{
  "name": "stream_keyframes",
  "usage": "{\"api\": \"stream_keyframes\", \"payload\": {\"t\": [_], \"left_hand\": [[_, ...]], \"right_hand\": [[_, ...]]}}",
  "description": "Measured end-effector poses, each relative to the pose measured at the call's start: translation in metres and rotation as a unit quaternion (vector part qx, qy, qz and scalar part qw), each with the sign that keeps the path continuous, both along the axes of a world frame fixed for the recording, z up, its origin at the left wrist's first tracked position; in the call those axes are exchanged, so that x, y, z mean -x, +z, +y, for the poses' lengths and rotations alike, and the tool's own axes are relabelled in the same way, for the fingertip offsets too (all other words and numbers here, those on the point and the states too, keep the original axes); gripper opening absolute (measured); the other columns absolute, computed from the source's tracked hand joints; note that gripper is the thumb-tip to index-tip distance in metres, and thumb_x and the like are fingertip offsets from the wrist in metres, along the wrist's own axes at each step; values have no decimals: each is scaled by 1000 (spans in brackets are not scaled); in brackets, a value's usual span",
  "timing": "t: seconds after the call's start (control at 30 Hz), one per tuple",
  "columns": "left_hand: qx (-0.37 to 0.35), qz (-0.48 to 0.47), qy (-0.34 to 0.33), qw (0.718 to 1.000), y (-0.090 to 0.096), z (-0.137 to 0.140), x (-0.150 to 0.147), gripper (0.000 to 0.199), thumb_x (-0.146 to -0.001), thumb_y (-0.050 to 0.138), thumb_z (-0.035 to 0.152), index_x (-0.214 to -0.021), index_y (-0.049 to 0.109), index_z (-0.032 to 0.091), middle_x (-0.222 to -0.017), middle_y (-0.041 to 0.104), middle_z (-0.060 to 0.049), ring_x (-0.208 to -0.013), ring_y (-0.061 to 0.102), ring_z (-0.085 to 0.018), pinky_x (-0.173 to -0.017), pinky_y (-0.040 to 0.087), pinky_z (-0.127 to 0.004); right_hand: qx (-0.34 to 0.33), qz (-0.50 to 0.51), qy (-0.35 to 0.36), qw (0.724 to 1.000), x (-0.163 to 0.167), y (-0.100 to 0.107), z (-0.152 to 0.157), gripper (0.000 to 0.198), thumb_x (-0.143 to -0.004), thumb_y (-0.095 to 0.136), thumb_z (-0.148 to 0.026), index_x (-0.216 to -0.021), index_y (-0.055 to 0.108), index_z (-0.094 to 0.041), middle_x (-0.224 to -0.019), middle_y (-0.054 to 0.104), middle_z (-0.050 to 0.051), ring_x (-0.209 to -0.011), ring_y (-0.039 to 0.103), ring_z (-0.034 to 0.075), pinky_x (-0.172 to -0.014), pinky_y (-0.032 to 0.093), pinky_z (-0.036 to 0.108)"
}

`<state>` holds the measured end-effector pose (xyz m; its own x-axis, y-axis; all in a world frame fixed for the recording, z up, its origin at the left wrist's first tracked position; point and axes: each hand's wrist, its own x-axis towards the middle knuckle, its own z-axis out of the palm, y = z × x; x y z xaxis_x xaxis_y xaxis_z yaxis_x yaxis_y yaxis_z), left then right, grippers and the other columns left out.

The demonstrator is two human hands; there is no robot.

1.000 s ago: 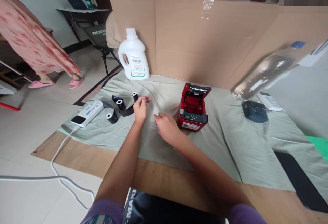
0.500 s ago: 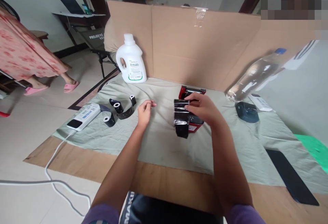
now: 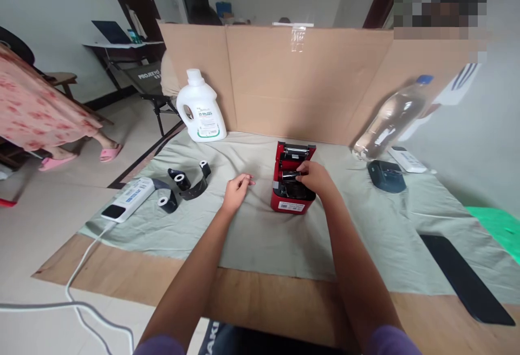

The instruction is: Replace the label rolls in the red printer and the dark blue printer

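Observation:
A small red label printer (image 3: 280, 201) stands on the cloth in front of me with its lid raised. Inside its open bay is a roll of shiny black film (image 3: 290, 175), pinched by the fingertips of my right hand (image 3: 318, 178) from the right side. A loose end of the film hangs toward the printer's front. My left hand (image 3: 238, 192) is to the left of the printer, its fingers curled together with nothing visible in them. Farther left lie several small black rolls with white cores, among them one roll (image 3: 167, 203) near a white power strip (image 3: 128, 199).
A white detergent jug (image 3: 202, 108) and a cardboard screen (image 3: 304, 81) stand at the back. On the right are a clear bottle (image 3: 392, 119) with a blue cap, a dark device (image 3: 385, 176), a white remote-like object (image 3: 407, 160) and a black slab (image 3: 465, 279). Someone in pink slippers is at left.
My right hand has lowered the black roll from in front of the printer into its open bay. The printer now shows more fully. My left hand stays curled near the same spot.

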<state>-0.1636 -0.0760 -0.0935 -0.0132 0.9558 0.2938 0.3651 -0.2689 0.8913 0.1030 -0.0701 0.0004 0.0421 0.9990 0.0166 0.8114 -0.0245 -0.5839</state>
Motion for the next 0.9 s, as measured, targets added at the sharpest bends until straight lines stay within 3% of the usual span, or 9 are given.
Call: {"api": "stream_keyframes", "payload": {"t": [0.2,0.37,0.53,0.63,0.73,0.83,0.9], "left_hand": [[-21,28,-11,999,-3,2,-1,35,-97,46,44,-97,72,21,-91,76,-4,-86,69,-20,-80,51,-30],[-167,89,-30,982,18,-16,-19,29,-95,52,37,-116,67,23,-113,71,-8,-108,63,-23,-94,50,-38],[-253,157,-106,949,49,-50,-64,43,-92,60,36,-135,59,31,-131,66,-5,-129,52,-28,-110,38,-47],[-277,190,-115,935,46,-61,-82,34,-95,56,32,-127,66,35,-123,72,-2,-126,54,-28,-109,35,-50],[-291,204,-119,927,33,-62,-84,29,-97,54,30,-120,71,36,-119,74,-1,-118,59,-26,-106,35,-50],[-297,215,-128,922,24,-61,-79,29,-99,53,29,-120,70,36,-121,73,-1,-113,61,-25,-101,35,-47],[-304,222,-128,917,23,-62,-76,29,-100,50,29,-118,71,35,-120,73,-1,-110,63,-24,-96,36,-44]], "right_hand": [[6,-150,-14,989,10,2,-1,28,-72,64,-14,-98,68,-25,-104,72,4,-107,58,30,-89,41,40],[35,-156,-5,987,13,4,2,27,-72,64,-16,-96,71,-26,-101,73,5,-111,56,31,-93,39,43],[43,44,76,995,-12,11,7,13,-71,63,-21,-80,73,-23,-84,73,2,-85,64,23,-82,47,35],[-26,140,35,989,-29,17,9,8,-73,61,-27,-72,67,-20,-74,69,2,-75,62,20,-76,49,33],[-152,185,-72,968,-31,15,13,18,-74,64,-35,-82,63,-19,-87,69,5,-81,63,20,-82,49,35],[-210,276,-65,936,-22,4,21,37,-76,65,-44,-104,61,-19,-112,67,10,-100,63,21,-91,48,36],[-223,322,-49,919,-17,-4,26,42,-78,62,-48,-108,60,-19,-116,66,10,-104,62,20,-93,48,35]]}}
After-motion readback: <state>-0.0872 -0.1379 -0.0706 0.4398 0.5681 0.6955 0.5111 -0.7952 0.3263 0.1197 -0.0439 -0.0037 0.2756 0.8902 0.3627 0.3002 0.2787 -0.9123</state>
